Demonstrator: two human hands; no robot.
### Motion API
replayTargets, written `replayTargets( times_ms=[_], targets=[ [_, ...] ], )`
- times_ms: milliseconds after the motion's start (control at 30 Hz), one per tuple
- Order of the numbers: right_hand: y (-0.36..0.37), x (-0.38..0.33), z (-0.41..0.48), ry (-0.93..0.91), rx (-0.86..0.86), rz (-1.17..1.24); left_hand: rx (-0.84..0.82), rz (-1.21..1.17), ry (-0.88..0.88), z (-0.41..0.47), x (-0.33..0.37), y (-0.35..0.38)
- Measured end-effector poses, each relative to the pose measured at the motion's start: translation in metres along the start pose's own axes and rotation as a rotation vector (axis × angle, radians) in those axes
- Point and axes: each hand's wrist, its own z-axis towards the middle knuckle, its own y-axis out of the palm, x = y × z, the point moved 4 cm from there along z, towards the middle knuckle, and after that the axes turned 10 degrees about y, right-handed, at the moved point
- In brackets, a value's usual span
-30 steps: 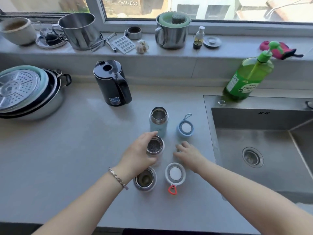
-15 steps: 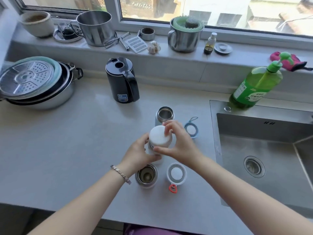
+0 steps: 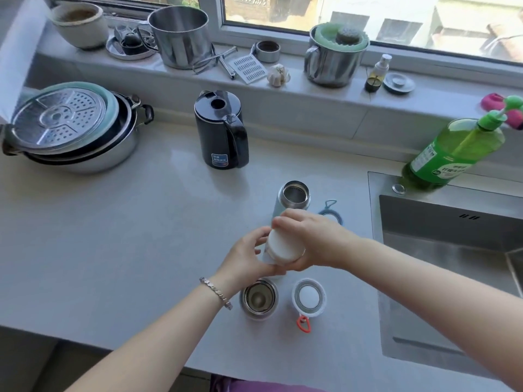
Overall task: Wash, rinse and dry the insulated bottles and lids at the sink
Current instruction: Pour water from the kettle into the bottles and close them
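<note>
Worktop [image 3: 127, 236]: All three bottles stand near its right edge, just left of the sink.
Sink [image 3: 452, 264]: It lies to the right of both hands. It looks dry, so I think no washing has begun.
Right hand [image 3: 314, 241]: Its arm comes in from the right and crosses the sink's left rim. Its fingers curl over the white lid from the far side, with the thumb below. It is the hand nearer the sink.
Left hand [image 3: 249, 256]: Its arm comes up from the front edge, with a bracelet on the wrist. Its fingers and thumb wrap round the side of the middle bottle.
Middle bottle [image 3: 267, 258]: It is between the two hands and mostly hidden. Its long way runs up and down. I cannot tell if it leans.
White lid [image 3: 283, 247]: It sits on top of the middle bottle. I cannot tell if it is tight or loose.
Next move: Likely a twist, with one hand holding firm and the other turning.
Far bottle [image 3: 293, 196]: It is open and upright, just behind the hands.
Near bottle [image 3: 258, 299]: It is open and upright, towards the front edge.
Loop lid [image 3: 308, 297]: It lies flat, just right of the near bottle.
</note>
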Motion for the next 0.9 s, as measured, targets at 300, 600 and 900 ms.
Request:
replayTargets(
  times_ms=[300,600,900],
  targets=[
    [0.01,0.012,-0.001,0.166,-0.054,0.197,-0.159,0.087,-0.016,0.018,-0.007,0.011],
    [-0.066,0.027,-0.05,0.279,0.02,0.324,-0.102,-0.097,0.169,0.027,0.067,0.026],
    [-0.099,0.028,-0.069,0.585,-0.06,-0.152,0.048,-0.042,0.212,0.028,0.099,0.056]
  ],
)
